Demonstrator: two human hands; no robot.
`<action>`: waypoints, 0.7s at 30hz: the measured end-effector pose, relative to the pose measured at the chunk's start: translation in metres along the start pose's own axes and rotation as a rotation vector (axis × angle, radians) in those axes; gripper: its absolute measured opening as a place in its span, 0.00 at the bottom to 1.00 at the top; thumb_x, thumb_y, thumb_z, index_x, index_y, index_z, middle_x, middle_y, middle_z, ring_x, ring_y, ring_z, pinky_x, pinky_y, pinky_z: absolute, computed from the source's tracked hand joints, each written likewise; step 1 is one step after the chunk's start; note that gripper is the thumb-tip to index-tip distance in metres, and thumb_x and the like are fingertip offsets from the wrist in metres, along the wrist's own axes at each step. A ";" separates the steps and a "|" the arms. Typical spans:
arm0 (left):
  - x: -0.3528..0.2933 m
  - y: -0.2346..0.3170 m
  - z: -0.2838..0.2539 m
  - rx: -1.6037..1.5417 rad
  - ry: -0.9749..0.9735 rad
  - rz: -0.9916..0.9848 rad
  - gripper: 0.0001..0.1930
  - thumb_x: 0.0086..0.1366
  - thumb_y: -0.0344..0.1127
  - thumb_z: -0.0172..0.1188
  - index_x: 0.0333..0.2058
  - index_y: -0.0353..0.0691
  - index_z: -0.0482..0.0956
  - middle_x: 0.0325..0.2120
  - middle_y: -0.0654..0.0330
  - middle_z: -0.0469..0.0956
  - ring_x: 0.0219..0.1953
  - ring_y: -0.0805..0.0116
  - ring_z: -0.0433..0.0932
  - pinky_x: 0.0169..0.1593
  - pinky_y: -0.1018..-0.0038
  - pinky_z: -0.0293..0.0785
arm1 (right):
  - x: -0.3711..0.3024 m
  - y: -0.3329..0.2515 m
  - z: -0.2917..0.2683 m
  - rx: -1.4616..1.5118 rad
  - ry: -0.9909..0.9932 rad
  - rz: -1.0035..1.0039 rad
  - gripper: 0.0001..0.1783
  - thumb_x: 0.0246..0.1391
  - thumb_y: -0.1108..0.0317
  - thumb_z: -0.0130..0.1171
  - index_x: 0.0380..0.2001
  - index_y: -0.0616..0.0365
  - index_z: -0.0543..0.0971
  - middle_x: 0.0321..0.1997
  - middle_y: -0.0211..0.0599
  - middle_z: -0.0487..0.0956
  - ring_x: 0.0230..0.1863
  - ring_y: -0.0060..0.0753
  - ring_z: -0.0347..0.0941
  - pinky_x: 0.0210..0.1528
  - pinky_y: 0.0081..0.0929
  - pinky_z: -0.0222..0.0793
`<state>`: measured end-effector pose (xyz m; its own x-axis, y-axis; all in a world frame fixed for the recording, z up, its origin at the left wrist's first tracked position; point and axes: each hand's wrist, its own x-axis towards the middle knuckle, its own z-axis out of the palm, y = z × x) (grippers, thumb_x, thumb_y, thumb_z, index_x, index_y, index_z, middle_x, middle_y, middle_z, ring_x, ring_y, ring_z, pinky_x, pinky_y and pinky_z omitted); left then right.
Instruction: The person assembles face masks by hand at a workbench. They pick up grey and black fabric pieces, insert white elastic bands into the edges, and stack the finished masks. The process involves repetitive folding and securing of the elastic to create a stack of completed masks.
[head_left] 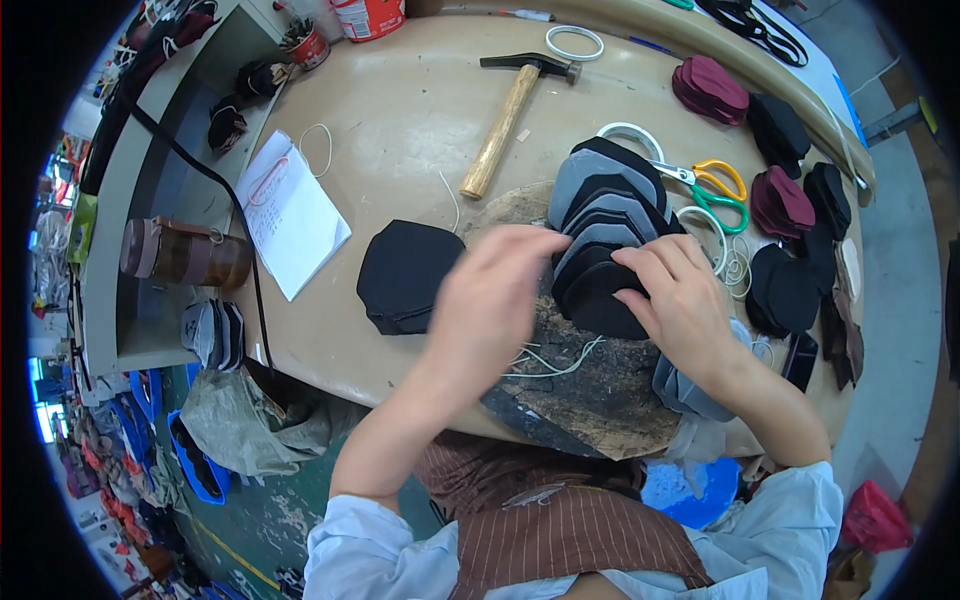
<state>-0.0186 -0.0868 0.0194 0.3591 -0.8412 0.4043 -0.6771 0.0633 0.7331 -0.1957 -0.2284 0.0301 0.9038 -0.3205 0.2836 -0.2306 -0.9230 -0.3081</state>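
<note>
A fanned row of black and grey rounded fabric pieces (608, 215) lies overlapping on a dark, worn round block (590, 400). My right hand (690, 300) is at the near right side of the row, thumb and fingers closed on the edge of the black pieces. At the row's left side is my left hand (495, 295), its bent fingers blurred, with fingertips against or just beside the edge; I cannot tell whether it grips anything. Just left of that hand sits a neat stack of black fabric pieces (405, 275).
A hammer (505, 125) lies beyond the block. Scissors (715, 185) with orange and green handles are right of the row, beside white tape rolls (575, 43). Maroon piles (710, 90) and black piles (785, 290) line the right. A notepad (290, 215) and bottle (185, 252) are left.
</note>
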 end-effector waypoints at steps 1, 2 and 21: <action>0.005 0.003 0.013 -0.138 -0.045 -0.057 0.12 0.64 0.20 0.53 0.45 0.35 0.79 0.42 0.51 0.78 0.45 0.56 0.79 0.48 0.69 0.75 | -0.002 -0.002 0.001 0.000 0.018 -0.013 0.23 0.36 0.74 0.70 0.40 0.57 0.77 0.40 0.37 0.75 0.46 0.44 0.71 0.48 0.38 0.69; 0.008 0.000 0.025 -0.163 -0.053 -0.091 0.11 0.65 0.22 0.52 0.44 0.33 0.78 0.40 0.51 0.77 0.43 0.55 0.79 0.47 0.68 0.75 | -0.002 -0.005 0.000 0.000 0.039 -0.031 0.22 0.36 0.75 0.70 0.40 0.57 0.77 0.40 0.37 0.75 0.46 0.44 0.71 0.47 0.37 0.70; -0.022 0.010 -0.037 -0.782 0.234 -0.346 0.08 0.69 0.25 0.54 0.45 0.34 0.74 0.37 0.62 0.78 0.38 0.79 0.77 0.43 0.81 0.74 | -0.073 0.006 -0.083 1.179 0.107 0.390 0.14 0.55 0.80 0.57 0.43 0.60 0.68 0.40 0.37 0.76 0.42 0.23 0.74 0.49 0.25 0.71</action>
<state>-0.0097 -0.0476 0.0384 0.6422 -0.7555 0.1295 0.0960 0.2470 0.9643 -0.2934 -0.2278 0.0832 0.8014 -0.5963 0.0457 0.0369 -0.0270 -0.9990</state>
